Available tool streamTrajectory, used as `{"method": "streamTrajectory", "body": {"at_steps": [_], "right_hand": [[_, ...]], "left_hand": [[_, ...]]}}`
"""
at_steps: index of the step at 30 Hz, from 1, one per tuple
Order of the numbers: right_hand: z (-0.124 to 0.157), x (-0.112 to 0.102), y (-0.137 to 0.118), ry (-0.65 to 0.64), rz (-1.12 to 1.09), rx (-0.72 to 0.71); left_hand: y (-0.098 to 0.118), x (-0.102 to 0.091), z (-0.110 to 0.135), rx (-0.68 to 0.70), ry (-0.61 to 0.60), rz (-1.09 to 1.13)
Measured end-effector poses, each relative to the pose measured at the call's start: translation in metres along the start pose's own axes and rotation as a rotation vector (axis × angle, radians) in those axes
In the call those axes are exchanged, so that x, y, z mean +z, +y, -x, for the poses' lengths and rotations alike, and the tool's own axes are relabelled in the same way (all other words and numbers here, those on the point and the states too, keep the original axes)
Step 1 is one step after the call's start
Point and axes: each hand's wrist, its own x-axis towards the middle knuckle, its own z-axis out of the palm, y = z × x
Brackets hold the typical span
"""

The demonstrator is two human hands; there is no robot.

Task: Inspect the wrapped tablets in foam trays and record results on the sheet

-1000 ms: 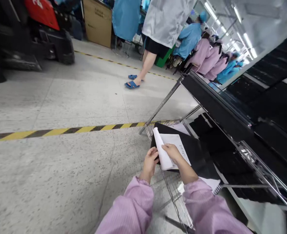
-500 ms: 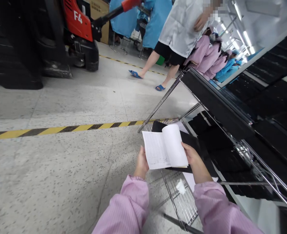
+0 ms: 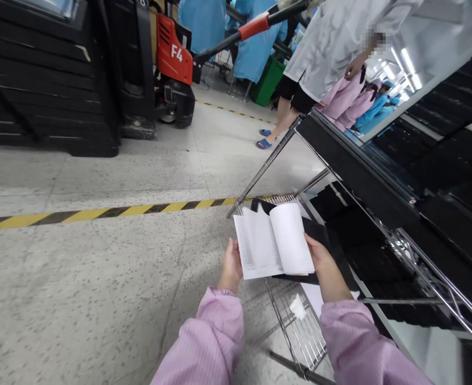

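Left hand (image 3: 231, 263) gripped the left edge of an open white paper booklet with printed tables (image 3: 273, 241), fingers curled behind the pages. Right hand (image 3: 319, 258) pinched the right edge, thumb on the curled blank page. Booklet was held above the near left corner of the chrome wire rack shelf (image 3: 300, 337), over a black flat folder (image 3: 319, 235) lying there. Loose white sheet (image 3: 314, 297) lay on the shelf under the right wrist. Yellow-black floor tape (image 3: 99, 214) ran past the rack's left edge.
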Motion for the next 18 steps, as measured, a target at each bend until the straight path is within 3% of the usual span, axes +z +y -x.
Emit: {"method": "streamTrajectory", "body": {"at_steps": [10,18], "right_hand": [[0.0044,-0.0006,-0.0051,-0.037,-0.002,0.070],[0.0012,-0.0013,-0.0044,-0.049,0.022,0.047]], "left_hand": [[-0.0012,0.0023,-0.0007,0.005,0.023,0.007],[-0.0009,0.0042,-0.0006,-0.014,0.020,0.003]]}}
